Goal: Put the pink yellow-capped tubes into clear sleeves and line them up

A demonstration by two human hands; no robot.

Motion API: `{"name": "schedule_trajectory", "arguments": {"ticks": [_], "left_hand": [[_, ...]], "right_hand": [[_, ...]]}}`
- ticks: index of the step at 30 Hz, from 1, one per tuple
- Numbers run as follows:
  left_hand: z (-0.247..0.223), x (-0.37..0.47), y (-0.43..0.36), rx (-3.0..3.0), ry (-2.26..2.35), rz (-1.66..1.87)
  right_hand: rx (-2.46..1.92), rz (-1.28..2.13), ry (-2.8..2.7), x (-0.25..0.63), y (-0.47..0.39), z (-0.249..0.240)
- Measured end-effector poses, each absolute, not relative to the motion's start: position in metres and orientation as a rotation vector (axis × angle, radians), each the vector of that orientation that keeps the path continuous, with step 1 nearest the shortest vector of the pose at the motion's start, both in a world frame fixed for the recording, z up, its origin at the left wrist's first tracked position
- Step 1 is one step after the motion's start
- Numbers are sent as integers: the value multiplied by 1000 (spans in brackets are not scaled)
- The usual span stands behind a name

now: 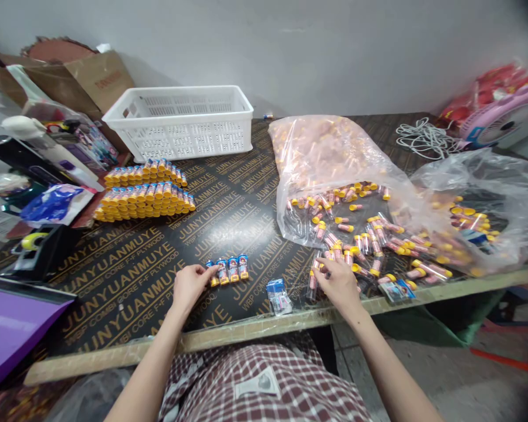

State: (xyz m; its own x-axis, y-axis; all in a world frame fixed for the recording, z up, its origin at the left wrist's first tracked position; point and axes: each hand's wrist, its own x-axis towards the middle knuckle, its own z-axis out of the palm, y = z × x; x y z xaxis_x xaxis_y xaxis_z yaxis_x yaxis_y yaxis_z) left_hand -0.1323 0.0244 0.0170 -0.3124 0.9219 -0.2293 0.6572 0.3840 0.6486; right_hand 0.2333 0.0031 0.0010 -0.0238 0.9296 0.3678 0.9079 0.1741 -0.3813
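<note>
Several small yellow-capped tubes with blue picture labels (pixel 233 269) lie side by side in a short row in front of me. My left hand (pixel 190 287) is closed, thumb and fingertips on the leftmost tube of that row (pixel 210 272). At the near edge of a loose pile, my right hand (pixel 338 282) has its fingers bent around a clear tube with pink contents (pixel 313 275); its fingertips partly hide their hold. Between my hands lies a small stack of blue-and-clear labels (pixel 279 296). More unlabelled pink tubes (pixel 369 241) spill from a large clear plastic bag (pixel 334 146).
Stacked labelled tubes (pixel 143 199) stand at the left, before a white plastic basket (pixel 180 138). A tape dispenser (pixel 37 246) and bottles crowd the left edge. Another plastic bag (pixel 510 193), a white cord (pixel 426 138) and a pink fan (pixel 501 117) are at the right.
</note>
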Motion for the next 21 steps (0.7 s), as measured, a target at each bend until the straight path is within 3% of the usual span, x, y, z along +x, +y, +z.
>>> {"name": "schedule_trajectory", "arguments": {"ticks": [4, 9, 17, 21], "left_hand": [[26, -96, 21, 1684, 2215, 643], [17, -25, 8, 1911, 1524, 653], [4, -2, 3, 1921, 1489, 505], [2, -3, 1, 1931, 1508, 441]], "right_hand": [[-1815, -33, -2081, 226, -3, 2], [-1899, -15, -2241, 208, -4, -1], [-1756, 466, -1924, 204, -7, -1], [-1617, 549, -1840, 201, -8, 6]]}}
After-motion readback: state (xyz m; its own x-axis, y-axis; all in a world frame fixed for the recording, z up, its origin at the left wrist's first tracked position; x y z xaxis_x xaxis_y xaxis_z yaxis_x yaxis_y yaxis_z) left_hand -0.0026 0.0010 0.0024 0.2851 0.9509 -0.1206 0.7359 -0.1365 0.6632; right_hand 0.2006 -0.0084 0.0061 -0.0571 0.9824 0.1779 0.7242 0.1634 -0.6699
